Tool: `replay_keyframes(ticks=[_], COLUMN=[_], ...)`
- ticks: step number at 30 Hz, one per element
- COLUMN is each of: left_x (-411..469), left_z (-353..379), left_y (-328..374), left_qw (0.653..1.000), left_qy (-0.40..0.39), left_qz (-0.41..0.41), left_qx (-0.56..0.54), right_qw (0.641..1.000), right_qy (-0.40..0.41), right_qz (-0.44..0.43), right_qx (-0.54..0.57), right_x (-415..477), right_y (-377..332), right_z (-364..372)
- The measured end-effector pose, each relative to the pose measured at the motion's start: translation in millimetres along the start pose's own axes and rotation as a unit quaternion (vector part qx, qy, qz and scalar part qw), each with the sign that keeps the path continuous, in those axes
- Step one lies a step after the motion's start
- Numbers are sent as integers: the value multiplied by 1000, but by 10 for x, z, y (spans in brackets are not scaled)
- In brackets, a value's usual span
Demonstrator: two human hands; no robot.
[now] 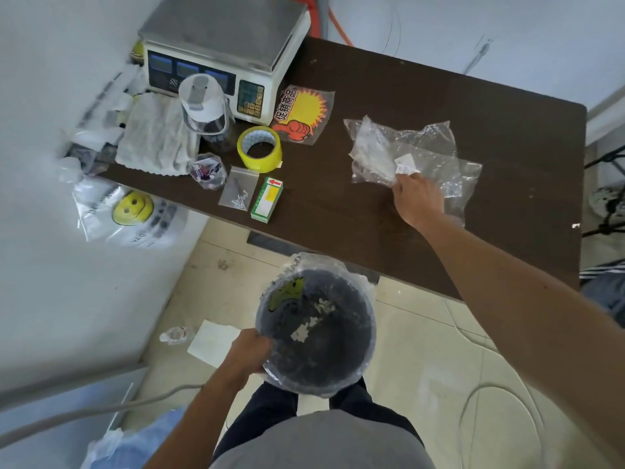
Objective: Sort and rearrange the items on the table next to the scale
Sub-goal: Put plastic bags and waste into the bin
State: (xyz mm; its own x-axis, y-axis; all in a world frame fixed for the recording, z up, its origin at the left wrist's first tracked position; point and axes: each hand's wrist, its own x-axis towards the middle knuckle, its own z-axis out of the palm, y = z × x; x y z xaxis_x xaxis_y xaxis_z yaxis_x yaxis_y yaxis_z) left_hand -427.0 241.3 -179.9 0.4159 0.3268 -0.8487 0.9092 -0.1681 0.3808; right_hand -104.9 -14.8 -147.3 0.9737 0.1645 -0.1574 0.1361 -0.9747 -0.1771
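A dark brown table (439, 106) carries a white scale (223, 45) at its far left corner. My right hand (417, 198) reaches over the table and pinches the edge of a pile of crumpled clear plastic bags (406, 154). My left hand (248, 350) grips the rim of a black bin (318, 326) lined with clear plastic, held below the table's front edge. Scraps lie inside the bin. Near the scale lie a yellow tape roll (259, 148), a green and white box (267, 199), a small zip bag of screws (238, 191) and an orange promo sticker (302, 113).
A clear jug with a white lid (204, 103) and a white cloth (155, 133) sit in front of the scale. A small bag of bits (208, 170) lies beside them. A smiley-face bag (128, 211) hangs off the table's left end. Paper (213, 341) lies on the tiled floor.
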Motion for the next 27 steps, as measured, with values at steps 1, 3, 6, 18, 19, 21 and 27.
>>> replay_keyframes(ticks=[1, 3, 6, 18, 19, 21, 27], left_x=[-9, -8, -22, -46, -34, -17, -29], left_z=[-11, -27, -51, -128, -134, -140, -166], left_y=[2, 10, 76, 240, 245, 250, 260], left_qw=[1000, 1000, 1000, 999, 999, 1000, 999], left_qy=[0, -3, -3, -27, -20, -7, -26], left_qz=[6, 16, 14, 29, 25, 22, 46], left_qx=[13, 21, 21, 13, 9, 7, -6], right_qw=[1000, 999, 998, 980, 978, 975, 967], right_qy=[-1, 6, 24, 48, 42, 36, -96], right_qz=[2, 2, -11, -136, -147, -174, -194], right_qx=[12, 37, 60, 140, 142, 137, 136], right_x=[-36, -123, -306, -1325, -1417, -1619, -2094], right_y=[11, 21, -4, -404, -464, -593, -872], right_z=[-12, -38, -74, 37, 61, 121, 438])
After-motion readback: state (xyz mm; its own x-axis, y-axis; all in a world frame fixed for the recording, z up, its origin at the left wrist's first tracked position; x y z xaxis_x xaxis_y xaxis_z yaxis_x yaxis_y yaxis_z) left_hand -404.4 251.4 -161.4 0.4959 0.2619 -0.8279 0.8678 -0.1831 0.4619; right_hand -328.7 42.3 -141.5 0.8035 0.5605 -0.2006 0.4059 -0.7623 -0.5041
